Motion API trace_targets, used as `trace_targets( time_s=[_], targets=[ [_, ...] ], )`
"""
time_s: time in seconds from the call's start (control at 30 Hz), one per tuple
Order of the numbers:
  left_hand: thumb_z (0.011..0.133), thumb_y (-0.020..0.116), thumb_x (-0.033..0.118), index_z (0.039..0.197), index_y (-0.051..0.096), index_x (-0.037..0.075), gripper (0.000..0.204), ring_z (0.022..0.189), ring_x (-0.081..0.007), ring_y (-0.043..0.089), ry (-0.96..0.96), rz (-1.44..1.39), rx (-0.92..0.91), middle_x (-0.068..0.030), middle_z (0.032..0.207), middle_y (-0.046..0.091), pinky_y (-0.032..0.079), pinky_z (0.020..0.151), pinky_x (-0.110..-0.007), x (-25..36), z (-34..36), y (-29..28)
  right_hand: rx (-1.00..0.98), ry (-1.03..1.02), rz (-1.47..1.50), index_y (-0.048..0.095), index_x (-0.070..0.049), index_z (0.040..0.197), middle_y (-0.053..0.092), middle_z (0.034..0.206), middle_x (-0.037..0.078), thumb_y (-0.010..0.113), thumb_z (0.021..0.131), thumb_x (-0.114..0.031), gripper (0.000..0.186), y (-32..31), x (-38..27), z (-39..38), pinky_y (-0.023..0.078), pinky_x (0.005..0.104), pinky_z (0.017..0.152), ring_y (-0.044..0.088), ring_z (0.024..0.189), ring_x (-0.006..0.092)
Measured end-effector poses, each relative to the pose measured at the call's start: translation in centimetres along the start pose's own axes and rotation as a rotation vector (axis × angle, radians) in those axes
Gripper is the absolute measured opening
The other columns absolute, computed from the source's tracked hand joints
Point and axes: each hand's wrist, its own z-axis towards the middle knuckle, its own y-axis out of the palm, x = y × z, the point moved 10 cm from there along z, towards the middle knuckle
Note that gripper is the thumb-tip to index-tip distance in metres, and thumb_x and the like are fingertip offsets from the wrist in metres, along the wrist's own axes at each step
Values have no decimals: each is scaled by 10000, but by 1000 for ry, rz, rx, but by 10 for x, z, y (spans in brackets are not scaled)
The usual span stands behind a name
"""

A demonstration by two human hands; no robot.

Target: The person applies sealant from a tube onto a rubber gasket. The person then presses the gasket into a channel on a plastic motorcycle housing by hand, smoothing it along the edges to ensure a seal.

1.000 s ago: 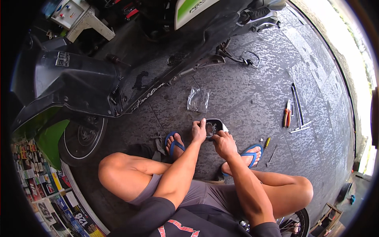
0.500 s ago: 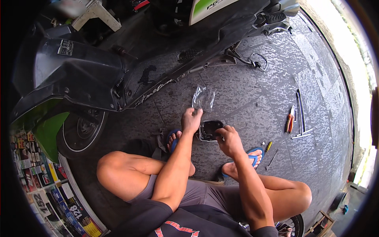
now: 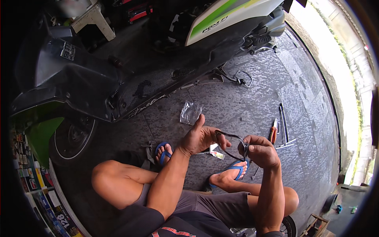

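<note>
My left hand (image 3: 202,139) and my right hand (image 3: 260,151) hold a thin black rubber ring seal (image 3: 233,135) between them, above the floor. The ring hangs on the bent fingers of the left hand, whose thumb points up and away. At its other side, the thumb and fingers of the right hand pinch it. A clear plastic bag (image 3: 189,113) lies on the floor just beyond the left thumb. Below the left fingers a small white printed packet (image 3: 216,153) shows in part. Whatever is under the left palm is hidden.
A scooter (image 3: 158,83) stands along the far side. To the right lie orange-handled pliers (image 3: 273,134) and long metal T-bars (image 3: 283,122). My feet in blue sandals (image 3: 233,172) flank the work spot. A shelf of boxed goods (image 3: 43,189) is at lower left.
My left hand has let go of the plastic bag. The right hand has risen from the metal-rimmed case, and both hands now hold the ring seal. The whole view has shifted somewhat.
</note>
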Motion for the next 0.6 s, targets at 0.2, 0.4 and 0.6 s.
trace_targets(
  time_s=[0.2,0.4,0.6],
  targets=[
    [876,133,845,847,694,-52,1059,765,-314,659,32,-42,60,-131,657,649,431,982,-425,16,-15,27,118,-94,109,596,37,997,630,838,117,621,841,-210,294,-18,-24,-25,435,336,805,562,794,199],
    [920,201,790,916,738,-28,978,607,-271,632,24,-70,185,-118,624,636,502,864,-493,23,-34,21,101,-253,365,589,63,919,586,721,110,614,856,-225,296,-10,-21,-31,395,371,922,530,735,207],
    [949,263,736,851,732,-12,888,636,-301,677,29,19,159,-152,676,677,424,1013,-510,16,-36,25,235,-282,437,581,50,842,572,702,115,522,903,-197,262,-21,-13,-35,415,372,901,554,771,239]
  ],
)
